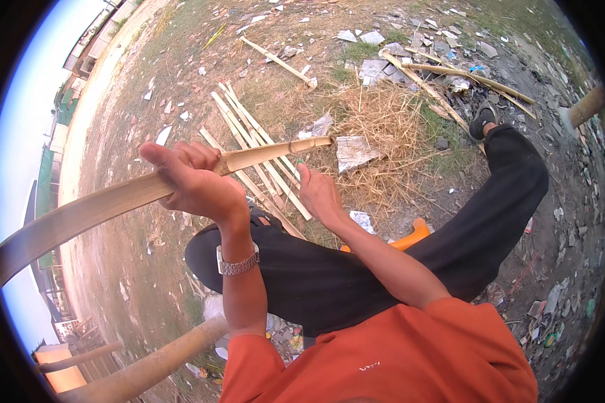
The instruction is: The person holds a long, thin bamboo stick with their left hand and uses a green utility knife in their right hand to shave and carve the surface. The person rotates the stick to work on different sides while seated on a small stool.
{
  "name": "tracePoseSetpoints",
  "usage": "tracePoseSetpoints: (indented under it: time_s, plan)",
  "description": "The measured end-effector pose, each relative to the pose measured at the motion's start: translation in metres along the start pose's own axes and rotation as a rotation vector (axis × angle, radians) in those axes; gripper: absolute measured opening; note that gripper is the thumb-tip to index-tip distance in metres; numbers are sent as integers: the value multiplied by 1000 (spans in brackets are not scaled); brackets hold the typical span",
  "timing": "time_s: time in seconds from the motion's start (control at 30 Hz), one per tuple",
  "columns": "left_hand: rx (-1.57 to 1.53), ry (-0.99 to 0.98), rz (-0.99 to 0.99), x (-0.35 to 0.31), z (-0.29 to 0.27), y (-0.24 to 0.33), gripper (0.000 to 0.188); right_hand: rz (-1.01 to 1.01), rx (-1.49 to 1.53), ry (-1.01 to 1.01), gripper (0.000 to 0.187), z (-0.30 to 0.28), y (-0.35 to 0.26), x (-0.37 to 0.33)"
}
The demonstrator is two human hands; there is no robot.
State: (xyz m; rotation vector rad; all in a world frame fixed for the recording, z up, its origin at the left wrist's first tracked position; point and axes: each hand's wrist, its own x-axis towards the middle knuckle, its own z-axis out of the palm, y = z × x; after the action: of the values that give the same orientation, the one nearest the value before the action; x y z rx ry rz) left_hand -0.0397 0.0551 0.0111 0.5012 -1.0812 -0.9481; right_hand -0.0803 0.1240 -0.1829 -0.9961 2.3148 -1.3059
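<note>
One bamboo strip (101, 211): slanting out front, its split edges possibly sharp.
Left hand (198, 183): wrapped round it; a slip could cut the palm.
Right hand (320, 196): curled near its narrow end, contents unclear.

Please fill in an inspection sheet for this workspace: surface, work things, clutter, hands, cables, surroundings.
Surface: uneven earth ground, patchy grass.
Work things: long bamboo strip, raised at an angle; several pale strips lying beneath it.
Clutter: straw, tile rubble, scraps, an orange curved object by the leg.
Hands: left hand wrapped around the bamboo strip; right hand near its far end, grip unclear.
Cables: nothing seen.
Surroundings: thick pole at lower left; buildings beyond.
</note>
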Motion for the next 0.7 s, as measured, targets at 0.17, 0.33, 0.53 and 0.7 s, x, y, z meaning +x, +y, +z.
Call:
tracePoseSetpoints:
  time_s: [0.17,0.33,0.53,0.7]
  plan:
    - [60,-5,-27,-5,-8,-1,57,19,164,-75,46,-12,-14,-7]
    - [43,-46,-3,-10,-2,1,56,34,91,17,48,-2,-8,8]
    - [20,46,-11,8,-8,-3,56,-21,169,-105,44,-5,-38,4]
    - [23,45,-19,17,-7,-2,51,-10,46,-51,43,5,-17,8]
